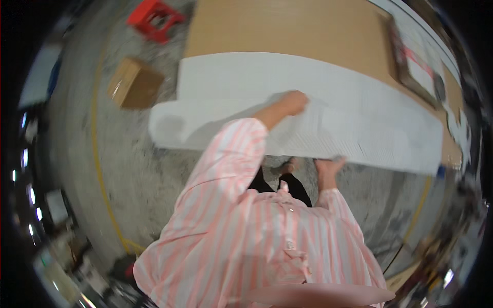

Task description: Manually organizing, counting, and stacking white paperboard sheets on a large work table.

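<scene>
A long white cardboard sheet lies across in front of me, its near edge reaching out over the floor. Fine ridges and creases run across its near middle part. My left hand is curled into a fist over the sheet, slightly blurred; whether anything is inside it is hidden. At the sheet's near edge, my right hand grips the cardboard, its fingers partly out of sight under it. Another white panel lies just beyond, against a large brown cardboard surface.
On the floor at the left stand a brown carton and a red plastic stool. A dark-edged flat object lies on the brown cardboard at the right. Yellow lines mark the concrete floor.
</scene>
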Motion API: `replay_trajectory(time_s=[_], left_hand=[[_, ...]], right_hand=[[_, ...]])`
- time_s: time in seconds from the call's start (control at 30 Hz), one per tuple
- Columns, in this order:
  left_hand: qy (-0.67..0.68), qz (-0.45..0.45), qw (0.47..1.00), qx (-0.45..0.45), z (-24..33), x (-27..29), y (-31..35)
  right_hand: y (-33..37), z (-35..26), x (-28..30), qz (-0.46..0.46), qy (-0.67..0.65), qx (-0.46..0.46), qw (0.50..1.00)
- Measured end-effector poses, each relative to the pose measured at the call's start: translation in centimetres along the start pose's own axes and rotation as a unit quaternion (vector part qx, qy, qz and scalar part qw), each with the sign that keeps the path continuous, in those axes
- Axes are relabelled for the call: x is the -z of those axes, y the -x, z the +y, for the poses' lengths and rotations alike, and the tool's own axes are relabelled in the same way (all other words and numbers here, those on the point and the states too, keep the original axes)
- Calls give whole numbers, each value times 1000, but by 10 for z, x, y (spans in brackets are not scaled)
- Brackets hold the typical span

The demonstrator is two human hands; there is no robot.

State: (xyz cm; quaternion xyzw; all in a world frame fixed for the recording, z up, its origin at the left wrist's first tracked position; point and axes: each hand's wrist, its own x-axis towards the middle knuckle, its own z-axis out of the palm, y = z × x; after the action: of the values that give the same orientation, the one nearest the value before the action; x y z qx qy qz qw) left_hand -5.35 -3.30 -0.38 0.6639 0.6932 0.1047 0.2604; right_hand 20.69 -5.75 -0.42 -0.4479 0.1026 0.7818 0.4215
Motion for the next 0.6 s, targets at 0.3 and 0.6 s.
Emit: replay_trajectory(time_s=[0.3, 0.6], left_hand=[[47, -29, 998, 26, 0, 30, 11], [58, -60, 996, 23, -11, 38, 15]], right_hand=[[25, 15, -15, 93, -6, 22, 995], [17, 29, -2, 15, -17, 4, 1000]])
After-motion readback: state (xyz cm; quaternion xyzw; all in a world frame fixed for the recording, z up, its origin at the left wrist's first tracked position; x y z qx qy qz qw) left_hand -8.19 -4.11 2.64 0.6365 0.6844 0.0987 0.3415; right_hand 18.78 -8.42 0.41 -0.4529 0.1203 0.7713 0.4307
